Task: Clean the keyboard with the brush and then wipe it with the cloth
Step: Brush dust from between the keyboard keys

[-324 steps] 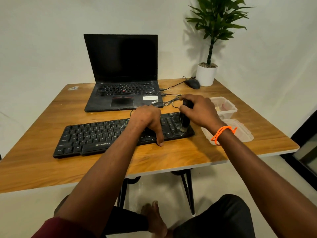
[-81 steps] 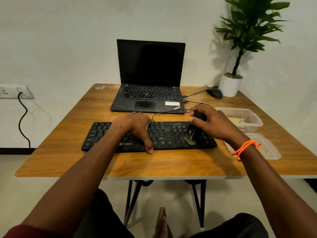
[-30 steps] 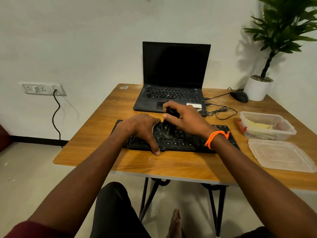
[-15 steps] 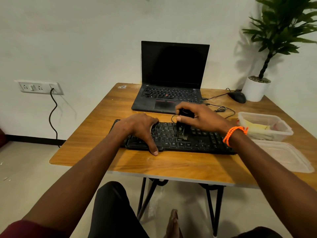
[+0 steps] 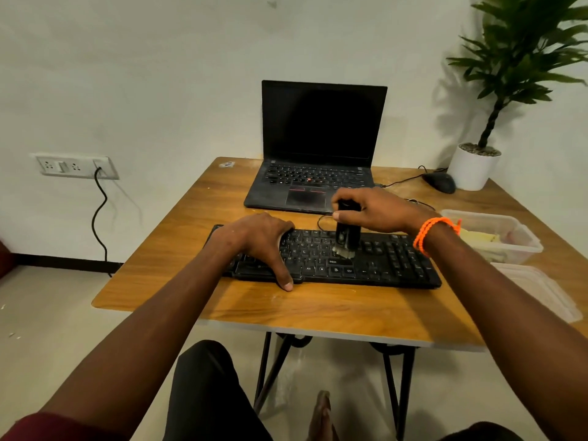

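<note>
Bristles of a black brush (image 5: 347, 232) are pressed onto the keys just right of the middle of the black keyboard (image 5: 381, 265), which lies across the near part of the wooden table (image 5: 197, 237). The brush is held nearly upright, its handle gripped by the curled fingers and thumb of the right hand (image 5: 375, 211), on whose wrist an orange bracelet (image 5: 429, 230) is worn. The left end of the keyboard is covered by the left hand (image 5: 257, 240), laid flat with relaxed fingers, the thumb hooked over the near edge onto the tabletop. At twelve o'clock from the keyboard an open laptop (image 5: 318, 148) with a dark screen is seen. At about two o'clock a black mouse (image 5: 440, 182) and a potted plant (image 5: 483, 135) are placed. At three o'clock a clear plastic container (image 5: 496, 237) is set, something yellowish folded inside it, with its lid (image 5: 541, 291) laid just in front of it.
</note>
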